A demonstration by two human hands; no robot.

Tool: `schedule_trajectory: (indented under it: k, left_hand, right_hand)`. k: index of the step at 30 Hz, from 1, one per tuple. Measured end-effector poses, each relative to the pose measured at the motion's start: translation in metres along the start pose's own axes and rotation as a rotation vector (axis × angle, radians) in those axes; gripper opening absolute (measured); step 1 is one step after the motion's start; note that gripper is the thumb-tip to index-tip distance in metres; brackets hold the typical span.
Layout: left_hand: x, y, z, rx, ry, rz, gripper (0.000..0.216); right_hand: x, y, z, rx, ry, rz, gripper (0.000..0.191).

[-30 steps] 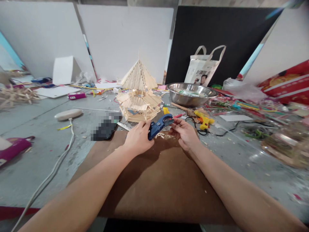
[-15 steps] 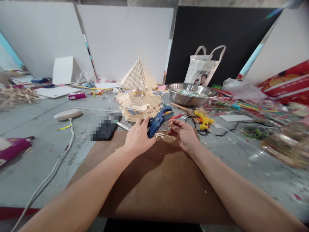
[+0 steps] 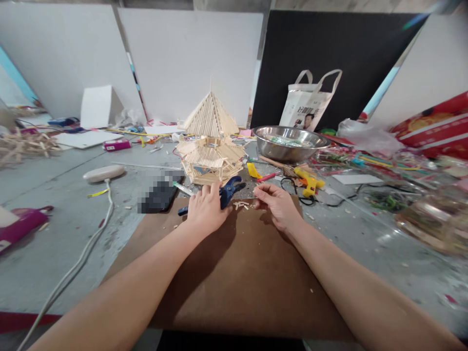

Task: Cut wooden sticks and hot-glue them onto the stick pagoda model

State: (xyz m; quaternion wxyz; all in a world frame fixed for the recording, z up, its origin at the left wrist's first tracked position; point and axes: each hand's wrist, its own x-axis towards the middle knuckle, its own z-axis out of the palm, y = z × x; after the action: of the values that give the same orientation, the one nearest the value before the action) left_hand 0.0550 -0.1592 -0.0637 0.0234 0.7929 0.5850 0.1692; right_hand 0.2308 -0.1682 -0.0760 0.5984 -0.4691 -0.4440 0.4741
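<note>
My left hand (image 3: 206, 210) lies over blue-handled cutters (image 3: 228, 189) at the far edge of a brown board (image 3: 234, 273); a handle pokes out left of the hand. The fingers curl on the tool, which rests low on the board. My right hand (image 3: 275, 204) hovers just right of it, fingers pinched together; what they hold is too small to make out. Several small cut wood bits (image 3: 242, 204) lie between the hands. A stick-built pagoda model (image 3: 211, 141) stands just behind them.
A steel bowl (image 3: 288, 141) stands behind right, with a yellow glue gun (image 3: 309, 179), a yellow piece (image 3: 252, 170) and craft clutter beside it. A phone (image 3: 161, 195) lies left of the board. A white cable (image 3: 84, 253) runs across the grey floor. Foam boards line the back.
My left hand has lowered the blue cutters from tilted in the air down onto the board's far edge. My right hand let go of the tool's tip and drew back slightly, pinched.
</note>
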Motion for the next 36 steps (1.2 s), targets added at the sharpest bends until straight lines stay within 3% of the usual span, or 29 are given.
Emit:
schedule_trajectory:
  k: [5,14,21,25,32,36]
  left_hand:
    - [-0.001,0.001,0.004,0.074,-0.08,-0.011,0.053]
    - [-0.001,-0.001,0.009,0.097,-0.026,0.037,0.054]
    - [-0.002,0.006,0.004,-0.102,0.114,0.398,0.025]
    - [-0.004,0.007,0.004,-0.1,0.14,0.495,0.014]
    - [-0.002,0.004,0.0,-0.034,0.175,0.52,0.021]
    - [0.007,-0.009,0.002,0.04,0.153,0.362,0.023]
  right_hand:
    - [-0.001,0.0,0.001,-0.058,-0.038,0.0,0.018]
    - [-0.006,-0.003,0.005,-0.196,-0.082,-0.002,0.019]
    - [-0.009,0.0,0.007,-0.307,-0.188,-0.033,0.02]
    - [-0.011,0.005,0.009,-0.305,-0.243,-0.025,0.02]
    - [-0.013,0.001,0.012,-0.302,-0.237,-0.017,0.023]
    - [-0.013,0.001,0.011,-0.397,-0.253,0.021,0.026]
